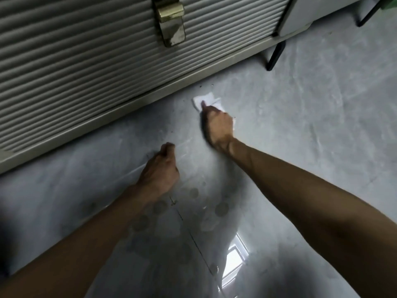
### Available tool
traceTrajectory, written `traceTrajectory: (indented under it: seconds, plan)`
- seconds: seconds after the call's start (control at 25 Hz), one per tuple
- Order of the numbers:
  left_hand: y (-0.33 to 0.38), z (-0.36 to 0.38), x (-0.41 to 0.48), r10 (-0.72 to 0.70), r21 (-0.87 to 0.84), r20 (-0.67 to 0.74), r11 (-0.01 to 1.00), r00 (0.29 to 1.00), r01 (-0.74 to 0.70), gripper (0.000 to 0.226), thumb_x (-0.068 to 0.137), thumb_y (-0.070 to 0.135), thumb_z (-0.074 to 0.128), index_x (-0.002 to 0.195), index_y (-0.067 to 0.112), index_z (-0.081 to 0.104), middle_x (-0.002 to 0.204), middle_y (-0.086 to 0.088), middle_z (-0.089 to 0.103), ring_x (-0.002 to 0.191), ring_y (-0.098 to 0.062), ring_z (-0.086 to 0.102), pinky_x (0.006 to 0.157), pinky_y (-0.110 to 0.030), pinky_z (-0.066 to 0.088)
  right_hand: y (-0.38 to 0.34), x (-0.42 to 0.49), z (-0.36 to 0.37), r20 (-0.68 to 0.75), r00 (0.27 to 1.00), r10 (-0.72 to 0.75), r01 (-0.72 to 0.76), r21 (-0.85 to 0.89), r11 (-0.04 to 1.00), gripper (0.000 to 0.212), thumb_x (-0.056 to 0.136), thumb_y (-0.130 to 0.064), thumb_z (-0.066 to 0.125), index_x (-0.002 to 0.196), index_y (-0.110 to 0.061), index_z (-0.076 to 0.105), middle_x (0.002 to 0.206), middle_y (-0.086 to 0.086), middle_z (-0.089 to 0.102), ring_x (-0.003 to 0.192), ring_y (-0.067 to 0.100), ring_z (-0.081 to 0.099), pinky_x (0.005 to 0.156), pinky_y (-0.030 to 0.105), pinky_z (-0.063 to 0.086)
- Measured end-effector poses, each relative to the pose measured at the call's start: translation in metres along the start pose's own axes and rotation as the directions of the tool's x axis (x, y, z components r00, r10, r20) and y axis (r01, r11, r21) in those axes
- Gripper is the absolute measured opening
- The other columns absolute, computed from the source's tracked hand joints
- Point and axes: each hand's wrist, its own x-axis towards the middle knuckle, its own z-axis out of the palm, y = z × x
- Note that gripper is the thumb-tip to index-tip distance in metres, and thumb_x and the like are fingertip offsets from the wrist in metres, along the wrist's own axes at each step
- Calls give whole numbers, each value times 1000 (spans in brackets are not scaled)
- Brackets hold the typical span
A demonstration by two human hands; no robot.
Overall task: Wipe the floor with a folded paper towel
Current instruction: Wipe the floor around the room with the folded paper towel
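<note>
A folded white paper towel (pixel 206 99) is held against the smooth, mottled grey floor (pixel 300 125) by the curled right grip (pixel 219 125), near a ribbed shutter (pixel 86 61); the left grip (pixel 160 168) is fisted, holding nothing.

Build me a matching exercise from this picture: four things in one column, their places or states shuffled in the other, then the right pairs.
Things
1. paper towel
2. left hand
3. brass latch
4. black leg

Places or states
A. fixed on the ribbed shutter
B. pressed to the floor under the right hand
C. fingers curled, apart from the paper towel
D. standing on the floor at upper right

Pairs: 1-B, 2-C, 3-A, 4-D
</note>
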Motion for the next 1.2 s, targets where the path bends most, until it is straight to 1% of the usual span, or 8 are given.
traceTrajectory:
  seconds: [0.16, 0.28, 0.4, 0.52, 0.68, 0.84, 0.96, 1.2]
  plan:
    - [-8, -4, -8, -107, -72, -97, 992, 990, 100, 59, 89, 9, 45, 146, 13, 29, 125, -24, 58, 110, -40, 57, 90, -39, 45, 11, -37, -3, 243, 691, -681, 698, 22, 716, 45, 100, -28, 38, 146, -28, 39, 128, 7, 62, 107, 29, 61, 82, 37, 47]
    - [4, 2, -8, -44, -24, -17, 999, 999, 43, 63, 90, 10, 45, 148, 7, 21, 133, -24, 51, 109, -36, 59, 88, -36, 48, 111, -19, -28, 94, 972, -217, 229, -137, 964, 45, 101, -30, 34, 146, -36, 37, 138, 5, 55, 115, 32, 58, 91, 38, 43]
    - [17, 4, -3, -66, -31, 9, 997, 998, 66, 65, 90, 10, 44, 148, 3, 17, 150, -22, 32, 136, -34, 38, 108, -36, 36, 124, -34, -26, -113, 911, 396, -398, 2, 917, 44, 102, -19, 34, 144, -27, 41, 129, 16, 59, 107, 39, 60, 91, 45, 43]
    - [27, 3, -4, -6, -76, -133, 997, 991, -4, 62, 85, 6, 47, 145, 4, 29, 148, -17, 37, 139, -30, 33, 115, -34, 26, 53, -105, 9, -75, 990, -117, 121, 44, 992, 47, 95, -11, 49, 141, -16, 48, 104, 11, 69, 84, 31, 68, 71, 44, 48]
    - [55, 11, -3, 199, -118, -175, 968, 964, -221, 62, 83, -4, 43, 144, 6, 35, 152, -13, 35, 142, -23, 32, 118, -30, 24, 97, -193, 3, 192, 552, -811, 825, 11, 565, 49, 92, -10, 45, 140, -15, 48, 92, 0, 64, 77, 19, 62, 65, 32, 51]
    - [96, 29, -7, 391, -87, -94, 913, 916, -399, 56, 85, -3, 45, 140, 6, 39, 150, -12, 36, 141, -21, 32, 117, -26, 23, 235, -192, -45, -114, 993, -22, 8, -122, 993, 49, 97, -14, 50, 143, -27, 43, 112, 6, 68, 93, 31, 66, 72, 38, 49]
    - [121, 45, -19, 470, -48, 0, 881, 882, -470, 54, 87, 0, 45, 140, 7, 39, 150, -12, 36, 142, -21, 29, 114, -24, 20, 237, -223, -42, -192, 787, 586, -593, 27, 805, 44, 98, -15, 45, 141, -26, 46, 119, 11, 65, 88, 40, 64, 72, 44, 46]
    - [191, 69, -31, 615, -23, 69, 788, 786, -615, 55, 86, -1, 44, 140, 5, 38, 149, -15, 37, 141, -22, 30, 114, -23, 18, 176, -331, -6, 26, 932, -362, 363, -95, 927, 57, 85, -6, 54, 141, -18, 49, 88, -2, 61, 71, 18, 57, 53, 30, 42]
